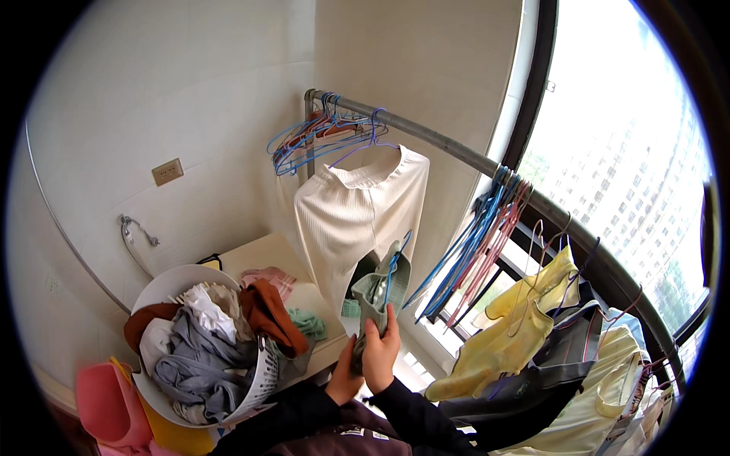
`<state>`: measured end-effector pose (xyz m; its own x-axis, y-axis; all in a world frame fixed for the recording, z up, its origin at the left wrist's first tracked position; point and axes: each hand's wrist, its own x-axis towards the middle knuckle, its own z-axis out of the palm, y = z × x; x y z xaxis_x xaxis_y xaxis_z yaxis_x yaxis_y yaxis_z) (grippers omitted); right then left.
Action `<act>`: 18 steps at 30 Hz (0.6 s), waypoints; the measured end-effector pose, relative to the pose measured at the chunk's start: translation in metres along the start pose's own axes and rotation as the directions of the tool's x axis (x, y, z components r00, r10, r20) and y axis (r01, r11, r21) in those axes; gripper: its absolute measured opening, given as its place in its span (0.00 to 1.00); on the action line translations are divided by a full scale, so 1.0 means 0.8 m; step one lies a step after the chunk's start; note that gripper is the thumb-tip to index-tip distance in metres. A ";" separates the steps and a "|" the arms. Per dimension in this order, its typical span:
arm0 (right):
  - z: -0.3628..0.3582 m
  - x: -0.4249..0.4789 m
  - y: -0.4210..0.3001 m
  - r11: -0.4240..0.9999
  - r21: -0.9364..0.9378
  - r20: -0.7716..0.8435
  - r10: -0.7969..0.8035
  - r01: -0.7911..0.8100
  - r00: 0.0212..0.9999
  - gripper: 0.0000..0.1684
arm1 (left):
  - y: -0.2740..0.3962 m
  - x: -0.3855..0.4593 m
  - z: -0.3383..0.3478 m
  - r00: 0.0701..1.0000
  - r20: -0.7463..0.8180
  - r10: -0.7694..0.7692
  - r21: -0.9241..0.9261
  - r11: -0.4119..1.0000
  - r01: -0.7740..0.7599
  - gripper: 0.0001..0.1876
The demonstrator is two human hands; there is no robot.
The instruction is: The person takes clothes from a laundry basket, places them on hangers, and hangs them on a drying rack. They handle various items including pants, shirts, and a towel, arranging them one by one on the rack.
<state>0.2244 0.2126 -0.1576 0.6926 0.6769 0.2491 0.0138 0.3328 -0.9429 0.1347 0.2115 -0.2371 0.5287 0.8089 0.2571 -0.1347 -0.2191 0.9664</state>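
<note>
A grey-green garment (370, 296) is between my two hands, with a blue wire hanger (393, 268) running inside its opening. My right hand (381, 350) grips its near side, the fingers pointing up along the fabric. My left hand (342, 373) holds the lower part of the same garment, and some of its fingers are hidden. Just beyond them, cream ribbed trousers (353, 222) hang by the waistband from a purple hanger (373, 137) on a metal rail (433, 135). The garment's upper end overlaps a trouser leg in my view.
At left, a white laundry basket (262, 370) heaped with clothes sits by a cream surface (274, 251). A pink plastic bin (108, 402) stands beside it. Spare hangers (473, 245) hang in bunches on the rail. A yellow garment (513, 330) and other clothes hang at right, near the window (616, 171).
</note>
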 end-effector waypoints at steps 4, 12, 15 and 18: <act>0.050 0.021 -0.034 0.992 0.124 -0.031 0.002 0.002 1.000 0.35 | 0.018 0.032 -0.001 0.988 0.001 0.157 0.115 0.981 -0.156 0.46; 0.120 0.098 -0.106 0.950 0.034 -0.038 -0.308 0.309 0.951 0.38 | 0.022 0.189 -0.005 0.917 -0.259 0.303 0.106 0.953 -0.285 0.45; 0.146 0.126 -0.138 0.967 0.050 -0.045 -0.249 0.251 0.967 0.40 | 0.026 0.244 -0.011 0.882 -0.334 0.331 0.093 0.943 -0.318 0.44; 0.172 0.161 -0.155 0.926 -0.051 -0.103 -0.378 0.374 0.920 0.41 | 0.028 0.277 -0.020 0.856 -0.378 0.353 0.097 0.934 -0.343 0.43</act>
<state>0.2125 0.3486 0.0215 0.7065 0.4295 0.5625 0.3086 0.5282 -0.7910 0.2354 0.3943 -0.1586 0.0876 0.8212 0.5639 -0.2255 -0.5350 0.8142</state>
